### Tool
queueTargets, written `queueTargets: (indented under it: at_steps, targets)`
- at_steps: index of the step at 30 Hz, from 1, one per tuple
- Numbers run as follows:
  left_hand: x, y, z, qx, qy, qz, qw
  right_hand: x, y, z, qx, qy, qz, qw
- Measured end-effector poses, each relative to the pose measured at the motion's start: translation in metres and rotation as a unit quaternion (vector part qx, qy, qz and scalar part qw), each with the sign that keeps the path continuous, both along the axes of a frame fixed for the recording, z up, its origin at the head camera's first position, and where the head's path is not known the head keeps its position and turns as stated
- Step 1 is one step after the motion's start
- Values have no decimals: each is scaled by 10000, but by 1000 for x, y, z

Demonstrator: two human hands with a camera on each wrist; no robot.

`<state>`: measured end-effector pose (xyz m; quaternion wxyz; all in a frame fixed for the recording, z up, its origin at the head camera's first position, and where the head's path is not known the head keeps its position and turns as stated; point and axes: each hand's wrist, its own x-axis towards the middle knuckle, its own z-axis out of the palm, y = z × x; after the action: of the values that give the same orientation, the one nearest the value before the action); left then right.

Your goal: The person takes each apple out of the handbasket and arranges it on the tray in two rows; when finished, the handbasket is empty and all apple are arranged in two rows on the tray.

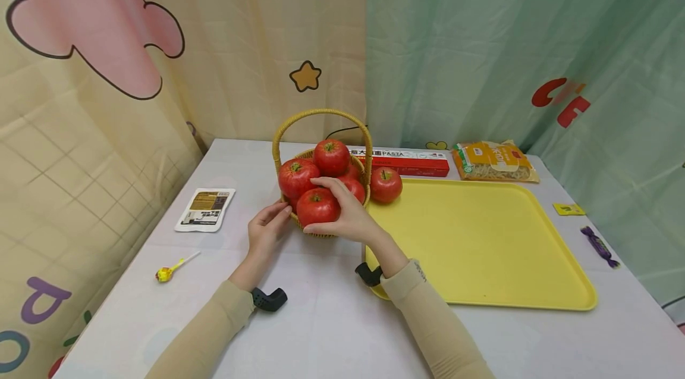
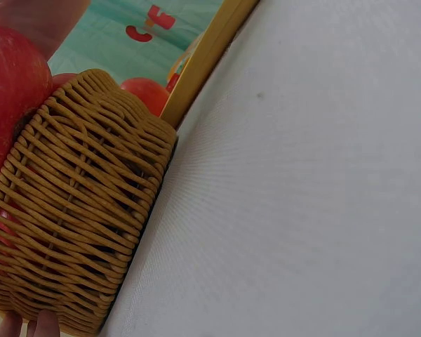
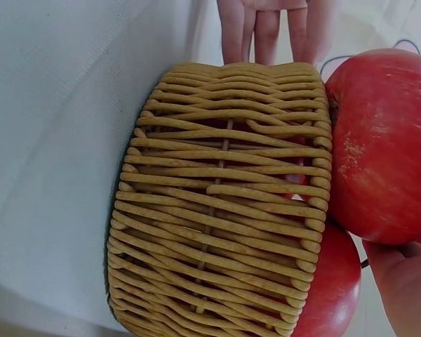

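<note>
Red apple (image 1: 318, 207) in the right hand (image 1: 350, 218) — at the front rim of the wicker basket (image 3: 214, 207).
Thumb and fingers grip it; the left hand (image 1: 266, 228), fingers nearly straight, touches the basket's left side.

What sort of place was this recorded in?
Probably an indoor corner staged for recording: cartoon-printed curtains hang behind a white table, where a wicker basket stands.

The fruits (image 1: 318, 206) were red. The basket (image 3: 221, 172) was golden brown with a woven pattern. The tray (image 1: 481, 242) was plain yellow. The tablecloth (image 1: 321, 313) was white.
</note>
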<state>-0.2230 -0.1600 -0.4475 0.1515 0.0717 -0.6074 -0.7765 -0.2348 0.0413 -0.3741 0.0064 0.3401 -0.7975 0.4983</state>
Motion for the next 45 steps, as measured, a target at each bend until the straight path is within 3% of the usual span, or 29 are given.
queueTargets:
  at_steps: [32, 45]
  targets:
    - [0, 0, 1, -47, -45, -4, 10000, -2, 0, -3, 313, -202, -143, 9992]
    - [0, 0, 1, 46, -17, -68, 10000, -2, 1, -3, 433, -59, -79, 9990]
